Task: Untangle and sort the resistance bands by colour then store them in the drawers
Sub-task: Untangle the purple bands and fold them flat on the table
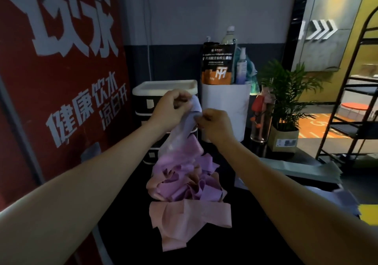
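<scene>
A tangled heap of purple bands point(184, 185) and pink bands point(184, 221) lies on the dark table point(126, 213). A pale lilac band point(184, 127) is lifted out of the heap. My left hand point(169, 109) grips its upper end and my right hand point(214, 123) pinches it just beside, both raised in front of the drawer unit point(147, 103). The band's lower part hangs down into the pile. The drawer unit is black and white, and my hands hide much of it.
A red sign panel point(61, 101) fills the left side. A white bin point(225, 109) with a pouch and bottles stands behind my hands. A clear bottle point(260, 121), potted plant point(286, 105) and black rack point(351, 101) are right. Grey-green bands point(302, 168) and blue-grey bands point(345, 201) lie at the table's right.
</scene>
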A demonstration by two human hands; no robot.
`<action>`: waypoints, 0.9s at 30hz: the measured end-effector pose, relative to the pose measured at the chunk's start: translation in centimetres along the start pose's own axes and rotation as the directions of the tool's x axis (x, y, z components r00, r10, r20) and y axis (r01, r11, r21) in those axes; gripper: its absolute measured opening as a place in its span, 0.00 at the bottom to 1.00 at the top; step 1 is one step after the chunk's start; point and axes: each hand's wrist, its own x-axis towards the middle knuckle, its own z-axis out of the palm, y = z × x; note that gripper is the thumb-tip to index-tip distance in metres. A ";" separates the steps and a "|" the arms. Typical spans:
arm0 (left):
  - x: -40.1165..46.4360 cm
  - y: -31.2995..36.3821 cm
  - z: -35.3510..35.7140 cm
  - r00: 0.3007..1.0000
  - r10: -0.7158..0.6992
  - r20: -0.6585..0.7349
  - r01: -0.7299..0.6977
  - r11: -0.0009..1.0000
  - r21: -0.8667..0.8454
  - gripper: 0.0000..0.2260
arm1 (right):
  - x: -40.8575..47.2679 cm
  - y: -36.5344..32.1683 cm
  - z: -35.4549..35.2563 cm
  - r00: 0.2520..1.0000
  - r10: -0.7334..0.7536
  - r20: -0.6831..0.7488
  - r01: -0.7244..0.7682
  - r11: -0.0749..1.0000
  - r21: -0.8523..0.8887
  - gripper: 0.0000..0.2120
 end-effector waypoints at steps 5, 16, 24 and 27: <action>-0.7 -2.0 1.5 0.985 -0.126 0.114 0.124 0.992 0.028 0.14 | 0.8 -0.5 -3.3 0.994 0.099 -0.040 -0.094 0.990 0.105 0.09; -2.8 -1.8 5.3 0.950 -0.212 0.229 0.234 0.970 -0.069 0.19 | 0.1 -0.5 -6.4 0.961 0.276 -0.026 -0.229 0.841 0.491 0.13; -2.9 -1.0 6.7 0.951 -0.182 0.248 0.217 0.969 -0.120 0.04 | -1.0 1.8 -9.4 0.957 0.260 -0.129 -0.199 0.911 0.361 0.17; -3.3 -1.1 7.4 0.939 -0.205 0.278 0.271 0.936 -0.227 0.05 | -1.8 2.1 -10.1 0.961 0.253 -0.116 -0.200 0.917 0.344 0.15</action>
